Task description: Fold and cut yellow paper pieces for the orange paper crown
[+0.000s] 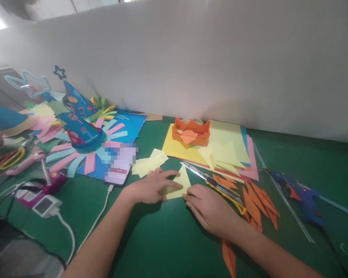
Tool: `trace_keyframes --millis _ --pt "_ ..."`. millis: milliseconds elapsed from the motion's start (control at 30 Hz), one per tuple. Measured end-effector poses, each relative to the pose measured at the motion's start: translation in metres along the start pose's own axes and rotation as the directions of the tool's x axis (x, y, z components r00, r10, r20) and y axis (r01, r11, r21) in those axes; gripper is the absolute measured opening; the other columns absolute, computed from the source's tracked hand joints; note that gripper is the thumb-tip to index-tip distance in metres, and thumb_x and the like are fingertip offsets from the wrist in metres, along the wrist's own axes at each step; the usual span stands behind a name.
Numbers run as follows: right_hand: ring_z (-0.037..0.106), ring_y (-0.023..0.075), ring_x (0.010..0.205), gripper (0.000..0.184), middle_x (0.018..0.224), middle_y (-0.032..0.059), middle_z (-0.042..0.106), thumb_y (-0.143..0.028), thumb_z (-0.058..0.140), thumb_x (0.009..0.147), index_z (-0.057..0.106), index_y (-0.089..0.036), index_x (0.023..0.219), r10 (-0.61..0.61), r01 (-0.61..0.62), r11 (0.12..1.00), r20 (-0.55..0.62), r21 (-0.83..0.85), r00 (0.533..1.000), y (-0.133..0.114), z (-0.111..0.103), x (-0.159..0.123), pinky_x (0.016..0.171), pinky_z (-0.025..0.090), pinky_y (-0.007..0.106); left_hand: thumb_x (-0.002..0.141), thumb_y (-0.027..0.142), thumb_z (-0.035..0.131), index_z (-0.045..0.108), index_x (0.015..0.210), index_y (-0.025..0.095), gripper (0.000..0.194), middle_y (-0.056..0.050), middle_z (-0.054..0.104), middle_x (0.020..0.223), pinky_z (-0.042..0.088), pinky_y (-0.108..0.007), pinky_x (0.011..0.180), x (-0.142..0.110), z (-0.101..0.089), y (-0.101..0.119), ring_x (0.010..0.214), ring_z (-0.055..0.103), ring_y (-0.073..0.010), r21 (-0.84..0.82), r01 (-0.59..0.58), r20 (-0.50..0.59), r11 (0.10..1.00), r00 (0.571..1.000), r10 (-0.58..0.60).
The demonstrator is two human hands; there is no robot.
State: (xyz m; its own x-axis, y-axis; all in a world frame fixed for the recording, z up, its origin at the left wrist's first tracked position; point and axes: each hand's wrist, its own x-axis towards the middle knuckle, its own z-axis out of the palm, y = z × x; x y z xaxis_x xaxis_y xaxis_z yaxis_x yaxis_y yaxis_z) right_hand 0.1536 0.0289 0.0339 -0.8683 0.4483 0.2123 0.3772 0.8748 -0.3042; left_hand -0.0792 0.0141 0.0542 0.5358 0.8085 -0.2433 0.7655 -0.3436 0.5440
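A small pale yellow paper piece (182,182) lies folded on the green table (162,239). My left hand (153,187) rests on its left part, fingers stretched flat and pressing it down. My right hand (210,208) lies flat at its lower right corner, fingertips touching the paper's edge. A utility knife (213,182) with a yellow handle lies just right of the paper, beside my right hand. Several orange folded paper points (258,204) lie fanned out to the right.
An orange paper crown (191,132) sits on a stack of coloured sheets (232,146) at the back. A phone (119,166) on a cable lies left. Blue glue gun (303,195) at right, pink glue gun (29,160) and scissors (10,158) at left, blue paper hats (81,127).
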Motion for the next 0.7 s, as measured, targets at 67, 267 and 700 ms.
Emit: trace_keyframes --millis 67,267,700 --pt "0.051 0.0197 0.077 0.03 0.077 0.0083 0.056 -0.014 0.034 0.093 0.063 -0.012 0.089 0.023 -0.023 0.999 -0.025 -0.026 0.999 0.005 -0.001 -0.007 0.07 0.042 0.034 0.076 0.014 0.059 0.05 0.124 0.045 0.057 0.009 0.032 0.147 0.031 -0.046 0.097 -0.001 -0.002 0.0 0.111 0.04 -0.0275 -0.007 0.004 0.019 1.0 1.0 -0.004" --pt "0.051 0.0193 0.075 0.03 0.076 0.0086 0.057 -0.013 0.034 0.093 0.063 -0.012 0.083 0.021 -0.027 0.997 -0.08 -0.076 0.997 0.008 -0.003 -0.015 0.07 0.042 0.035 0.075 0.006 0.053 0.04 0.131 0.046 0.07 0.008 0.024 0.151 0.028 -0.048 0.102 -0.004 -0.006 0.001 0.121 0.037 -0.0279 -0.026 -0.006 0.098 1.0 0.995 0.009" --pt "0.055 0.0266 0.092 0.032 0.1 0.0132 0.062 -0.022 0.039 0.092 0.058 -0.015 0.116 0.228 -0.287 0.911 -0.217 -0.298 0.949 0.045 -0.006 -0.023 0.077 0.047 0.043 0.075 0.011 0.056 0.028 0.139 0.041 0.076 0.002 0.022 0.152 0.014 -0.054 0.11 -0.01 -0.002 -0.004 0.136 0.023 -0.0305 -0.138 -0.004 0.008 0.99 1.0 0.005"
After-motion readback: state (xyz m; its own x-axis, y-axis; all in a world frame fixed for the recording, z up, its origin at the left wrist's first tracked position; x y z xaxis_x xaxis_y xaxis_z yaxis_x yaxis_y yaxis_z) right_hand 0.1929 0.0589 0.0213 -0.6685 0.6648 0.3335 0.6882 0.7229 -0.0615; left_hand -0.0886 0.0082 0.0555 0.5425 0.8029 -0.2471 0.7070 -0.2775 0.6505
